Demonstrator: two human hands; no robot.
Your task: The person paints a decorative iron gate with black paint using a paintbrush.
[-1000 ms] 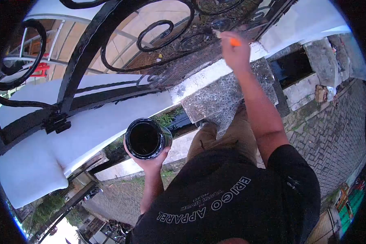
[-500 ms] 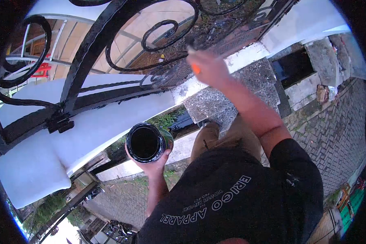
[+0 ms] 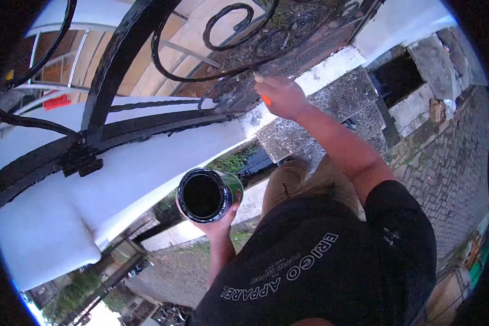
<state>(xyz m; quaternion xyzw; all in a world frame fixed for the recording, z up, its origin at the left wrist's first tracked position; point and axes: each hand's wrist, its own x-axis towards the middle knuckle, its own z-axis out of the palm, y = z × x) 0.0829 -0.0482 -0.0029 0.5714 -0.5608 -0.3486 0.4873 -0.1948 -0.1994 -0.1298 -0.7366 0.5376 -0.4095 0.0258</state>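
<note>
My left hand (image 3: 218, 225) is wrapped around the underside of an open paint can (image 3: 234, 188) with a black-smeared rim. Dark paint (image 3: 202, 196) shows inside it. In my closed right hand (image 3: 286, 99) is a paintbrush (image 3: 267, 100), an orange bit of its handle showing at the palm. The brush's dark tip meets the lower curve of a black wrought-iron scroll (image 3: 195, 79), and the exact contact is hard to make out. A thick black bar (image 3: 114, 60) of the same ironwork rises to the left of the scroll.
A white wall ledge (image 3: 163, 149) runs below the ironwork. Stone-patterned slabs (image 3: 331, 103) span a drain (image 3: 399, 79) near my legs. Brick paving (image 3: 445, 179) lies to the right, and small plants (image 3: 233, 162) grow beside the can.
My right hand has come down slightly, bringing the brush to the scroll's lower curve. The view has shifted a little. The can stays in my left hand, tilted slightly differently.
</note>
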